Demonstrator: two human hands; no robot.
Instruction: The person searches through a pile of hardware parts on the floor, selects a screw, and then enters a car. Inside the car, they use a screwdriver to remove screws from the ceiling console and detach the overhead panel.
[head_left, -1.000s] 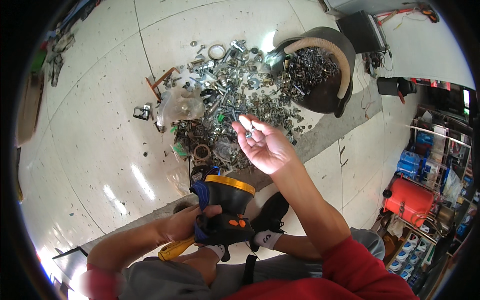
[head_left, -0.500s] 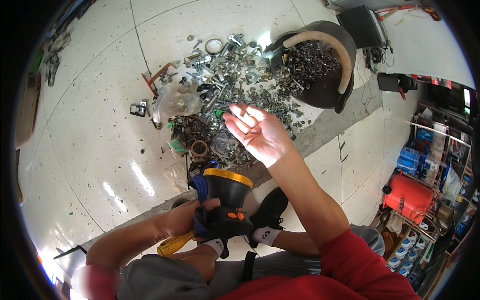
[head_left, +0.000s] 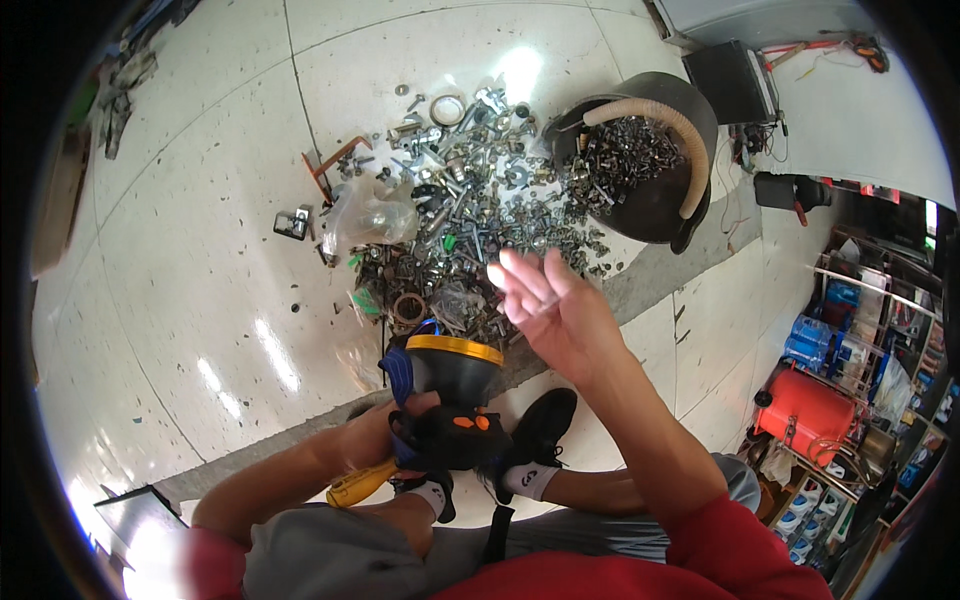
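My left hand (head_left: 385, 430) is wrapped round a black headlamp (head_left: 452, 390) with a yellow rim, orange buttons and a blue strap; most of its fingers are hidden behind the lamp. A yellow handle (head_left: 362, 484) sticks out just below that hand; what it belongs to is hidden. My right hand (head_left: 560, 315) hovers at the near right edge of a heap of bolts, nuts and washers (head_left: 465, 210), palm up, fingers apart and slightly bent, with nothing seen in it. A clear plastic bag (head_left: 372, 215) lies on the heap's left side.
Right of the heap lies a tilted black bucket (head_left: 655, 222) with a hose-covered handle (head_left: 690, 150) and dark screws inside. A brown metal bracket (head_left: 322, 175) and a small metal part (head_left: 292, 222) lie at left. Shelves with a red tank (head_left: 808, 415) stand at right.
My right hand has drawn back toward me and right, off the middle of the heap, with its fingers more upright. The left hand keeps its hold on the headlamp. The view has shifted slightly.
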